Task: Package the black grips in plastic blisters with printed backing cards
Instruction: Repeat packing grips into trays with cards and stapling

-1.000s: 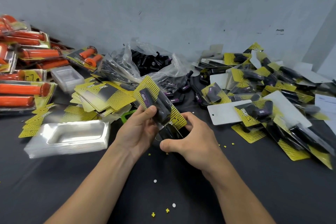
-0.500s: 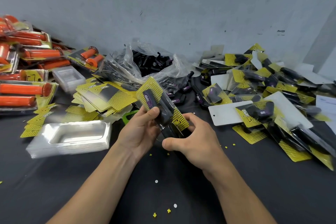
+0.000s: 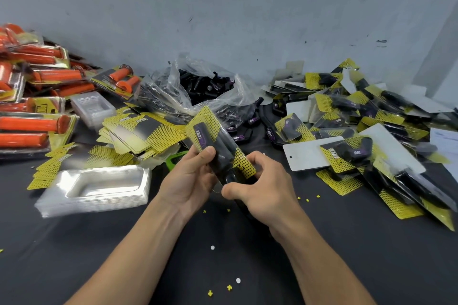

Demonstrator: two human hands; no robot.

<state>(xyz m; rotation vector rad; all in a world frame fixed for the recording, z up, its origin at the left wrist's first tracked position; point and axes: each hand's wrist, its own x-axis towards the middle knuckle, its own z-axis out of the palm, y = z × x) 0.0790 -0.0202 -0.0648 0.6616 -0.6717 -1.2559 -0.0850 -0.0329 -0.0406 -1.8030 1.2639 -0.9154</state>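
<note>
Packing workshop, heaps of carded blister packs (image 3: 359,153), stacked empty blisters (image 3: 94,205), scuffed grey wall (image 3: 247,20)

Held pack (image 3: 214,129): yellow dotted card marked TAPER under a clear blister, with a black handle (image 3: 220,152) inside; tilted, top end toward the wall.
Left grip (image 3: 190,178): holds the pack's middle, thumb on the front, fingers behind.
Right grip (image 3: 265,190): pinches the pack's lower end.
Empty blisters (image 3: 99,188): nested stack on the tabletop (image 3: 124,260), left of the left grip.
Loose cards (image 3: 138,134): fanned heap beyond that stack.
Plastic bag (image 3: 173,96): open, holding black handles, near the wall.
Finished packs (image 3: 359,153): heap at right.
Orange packs (image 3: 32,124): piled far left.
Scraps (image 3: 229,287): small yellow and white bits on the dark tabletop.
</note>
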